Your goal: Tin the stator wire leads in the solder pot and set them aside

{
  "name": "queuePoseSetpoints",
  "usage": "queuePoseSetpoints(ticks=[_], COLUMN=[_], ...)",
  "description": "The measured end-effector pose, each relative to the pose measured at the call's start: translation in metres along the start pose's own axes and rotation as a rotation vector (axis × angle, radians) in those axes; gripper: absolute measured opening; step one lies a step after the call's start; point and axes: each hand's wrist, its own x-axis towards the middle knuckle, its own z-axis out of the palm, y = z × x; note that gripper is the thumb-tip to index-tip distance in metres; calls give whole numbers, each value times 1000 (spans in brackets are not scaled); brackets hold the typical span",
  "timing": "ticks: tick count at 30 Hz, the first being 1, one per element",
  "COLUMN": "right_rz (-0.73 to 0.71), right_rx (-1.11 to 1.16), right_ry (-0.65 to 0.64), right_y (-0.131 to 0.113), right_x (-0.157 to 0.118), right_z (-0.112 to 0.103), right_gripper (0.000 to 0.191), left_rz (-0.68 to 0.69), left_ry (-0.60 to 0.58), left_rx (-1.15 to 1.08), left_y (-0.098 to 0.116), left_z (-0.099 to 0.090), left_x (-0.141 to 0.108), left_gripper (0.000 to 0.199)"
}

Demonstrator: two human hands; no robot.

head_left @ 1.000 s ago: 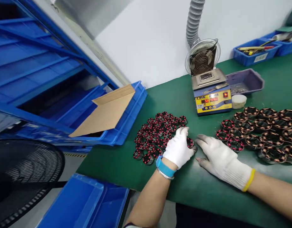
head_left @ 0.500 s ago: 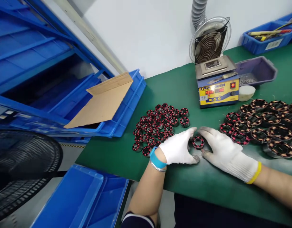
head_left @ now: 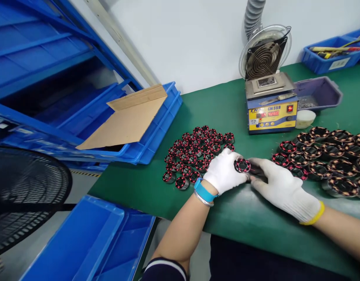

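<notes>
My gloved left hand (head_left: 225,169) is closed around a small motor stator (head_left: 242,165), a dark ring with red and black windings, its face turned up. Just to the right, my gloved right hand (head_left: 281,185) has its fingers and thumb apart, their tips close to the stator's right side; whether they touch it I cannot tell. Left of my left hand stands a cluster of similar red-wound stators (head_left: 192,160) on the green table. Beyond my right hand are larger stators with copper windings (head_left: 342,166), with a few red ones at their near left side.
A solder pot (head_left: 272,113) with a lit display stands at the back, a fan (head_left: 263,64) behind it. Beside it are a purple bin (head_left: 329,88) and a blue tool tray (head_left: 317,64). Cardboard (head_left: 130,117) lies over a blue crate at left, above a black floor fan (head_left: 30,195).
My left hand has closed on the stator that stood between both hands, and the stator appears slightly raised. My right hand stays beside it. The camera view has shifted a little.
</notes>
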Motion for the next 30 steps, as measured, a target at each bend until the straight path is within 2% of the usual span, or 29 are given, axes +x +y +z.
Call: queuePoseSetpoints(ticks=[3, 6, 8, 11, 13, 15, 17, 21, 24, 28, 30], right_rz=[38, 113, 125, 65, 6, -39, -64, -78, -99, -160, -175], right_rx=[456, 660, 648, 473, 309, 184, 114, 62, 91, 166, 149], right_ry=[-81, -38, 32, 147, 212, 268, 294, 294, 282, 277, 300], right_y=[-6, -13, -16, -18, -16, -14, -11, -7, -5, -6, -8], right_x=[1, 1, -1, -5, -7, -7, -7, -4, 0, 0, -2], right_z=[-2, -4, -6, -10, -12, -14, -16, -20, -24, -27, -27], right_gripper=[59, 56, 55, 54, 53, 53, 53, 53, 53, 52, 53], left_rz=[88, 197, 274, 383, 365, 267, 147, 2, 8, 3, 25], left_ry=[233, 324, 344, 309, 296, 284, 228, 1, -124, -250, -277], left_rx=[-153, -285, -330, -387, -386, -345, -324, -449, -644, -1018, -1191], left_y=[2, 3, 3, 2, 2, 3, 5, 8, 10, 9, 5], left_z=[8, 19, 25, 30, 31, 28, 22, 8, 2, -11, -19], left_x=[-3, -6, -7, -9, -10, -11, -11, -8, -6, -13, -19], left_gripper=[45, 46, 50, 58, 61, 60, 50, 20, 17, 16, 20])
